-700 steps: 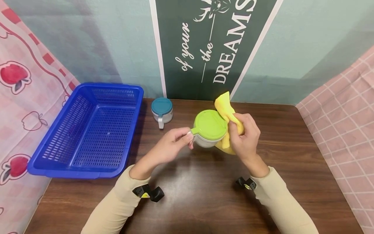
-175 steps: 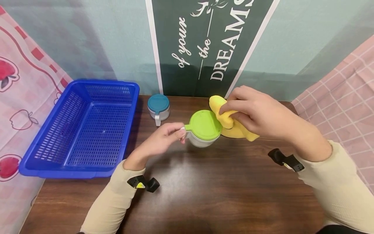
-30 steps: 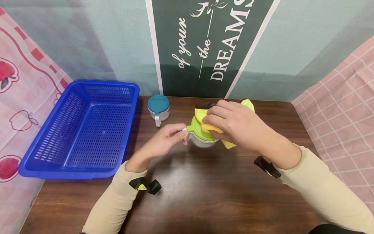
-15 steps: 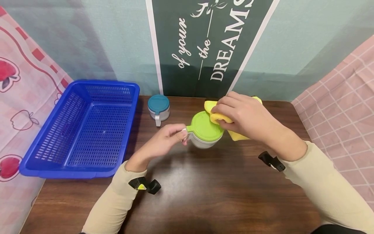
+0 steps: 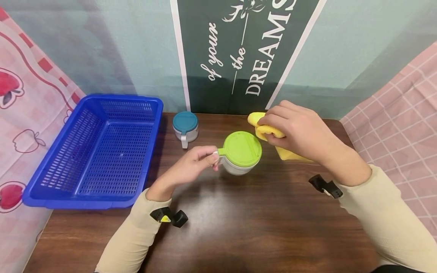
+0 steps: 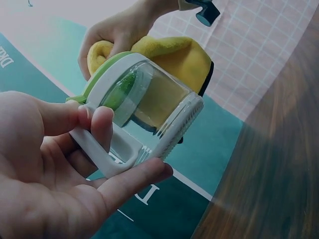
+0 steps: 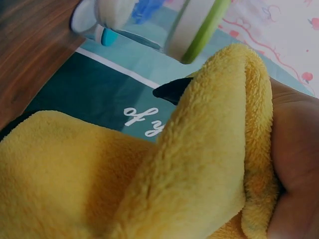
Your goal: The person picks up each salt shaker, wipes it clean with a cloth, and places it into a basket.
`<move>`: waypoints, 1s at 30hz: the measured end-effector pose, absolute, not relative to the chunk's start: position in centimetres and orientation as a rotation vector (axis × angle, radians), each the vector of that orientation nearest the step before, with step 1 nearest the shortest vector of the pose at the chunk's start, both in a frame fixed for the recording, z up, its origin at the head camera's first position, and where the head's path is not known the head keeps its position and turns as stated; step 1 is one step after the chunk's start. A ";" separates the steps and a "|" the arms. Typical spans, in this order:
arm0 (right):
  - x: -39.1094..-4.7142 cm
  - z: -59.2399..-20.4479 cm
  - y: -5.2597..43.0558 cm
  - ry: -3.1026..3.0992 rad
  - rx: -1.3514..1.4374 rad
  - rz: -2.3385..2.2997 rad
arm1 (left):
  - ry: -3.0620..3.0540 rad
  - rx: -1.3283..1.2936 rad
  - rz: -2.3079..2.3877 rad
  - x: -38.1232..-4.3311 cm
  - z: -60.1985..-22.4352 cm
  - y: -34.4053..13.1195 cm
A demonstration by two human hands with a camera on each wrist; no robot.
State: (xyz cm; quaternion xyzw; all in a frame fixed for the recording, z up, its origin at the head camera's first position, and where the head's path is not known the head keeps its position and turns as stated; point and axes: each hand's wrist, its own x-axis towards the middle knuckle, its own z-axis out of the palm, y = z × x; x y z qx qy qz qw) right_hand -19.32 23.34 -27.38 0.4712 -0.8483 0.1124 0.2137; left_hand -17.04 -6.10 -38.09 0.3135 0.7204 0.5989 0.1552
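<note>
head: bright; glare on table [image 5: 239, 212]; diagonal shadows on backdrop [image 5: 225, 49] | left wrist: dim; upper left washed pale | right wrist: dim; cloth [image 7: 194, 159] soft lower left

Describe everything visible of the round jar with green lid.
The round jar has transparent, glass-like walls, a closed green plastic-looking lid, white collar, ribbed white base and white handle. The left grip holds it by the handle, lid up, seemingly above the brown table; whether the yellow plush cloth touches it is unclear.

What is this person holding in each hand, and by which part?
The left hand holds the green-lidded jar by its white handle. The right hand grips the yellow cloth by a bunched fold; the rest hangs loose.
</note>
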 end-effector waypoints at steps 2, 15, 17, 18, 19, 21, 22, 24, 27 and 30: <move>-19.2 -27.2 23.4 -2.344 1.307 0.324 | 2.066 0.892 1.716 -17.1 -38.1 -6.1; -17.7 -25.5 22.3 -2.285 1.385 0.301 | 2.062 0.892 1.714 -17.1 -37.8 -6.0; -17.3 -25.4 21.9 -2.276 1.415 0.304 | 2.058 0.894 1.715 -17.1 -37.8 -5.9; -17.2 -25.4 21.7 -2.270 1.430 0.304 | 2.057 0.896 1.716 -17.1 -37.8 -5.9; -17.0 -25.3 21.4 -2.262 1.446 0.307 | 2.056 0.897 1.717 -17.1 -37.8 -5.9; -16.6 -25.3 21.0 -2.250 1.476 0.309 | 2.055 0.896 1.718 -17.2 -37.8 -5.8; -16.5 -25.3 20.8 -2.240 1.491 0.313 | 2.055 0.896 1.718 -17.2 -37.8 -5.8; -16.3 -25.4 20.3 -2.225 1.517 0.325 | 2.051 0.894 1.721 -17.2 -37.9 -5.8; -16.0 -25.6 19.7 -2.212 1.546 0.334 | 2.043 0.901 1.725 -17.2 -38.0 -5.7; -15.9 -26.0 19.3 -2.218 1.563 0.330 | 2.038 0.907 1.726 -17.2 -37.9 -5.7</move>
